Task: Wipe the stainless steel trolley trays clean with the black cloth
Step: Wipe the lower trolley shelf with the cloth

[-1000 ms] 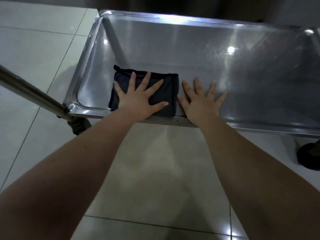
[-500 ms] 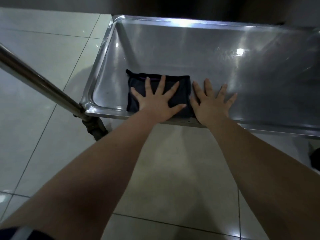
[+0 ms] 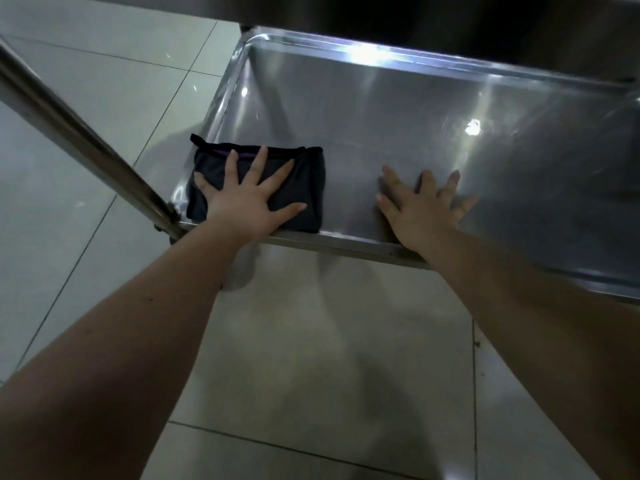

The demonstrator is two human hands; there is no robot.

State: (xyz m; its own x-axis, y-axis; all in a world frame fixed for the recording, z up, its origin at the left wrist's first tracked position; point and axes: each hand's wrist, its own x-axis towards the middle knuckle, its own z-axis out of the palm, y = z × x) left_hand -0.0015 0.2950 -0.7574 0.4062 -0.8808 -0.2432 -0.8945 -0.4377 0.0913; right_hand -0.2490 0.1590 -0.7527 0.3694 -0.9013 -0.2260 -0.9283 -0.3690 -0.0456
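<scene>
Past glossy pale floor tiles (image 3: 311, 341), the left hand (image 3: 249, 199) presses spread, straight fingers on the folded black cloth (image 3: 306, 188) in the left near corner of the tray (image 3: 381, 105), while the right hand (image 3: 424, 207) lies splayed on smooth reflective steel at centre frame, with a round pole (image 3: 79, 140) at upper left.

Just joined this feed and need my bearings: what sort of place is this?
Likely an indoor service area, perhaps a commercial kitchen or clinic; which one cannot be told. Signs: a stainless steel trolley tray, the trolley's steel tube frame, and a glossy pale tiled floor.
</scene>
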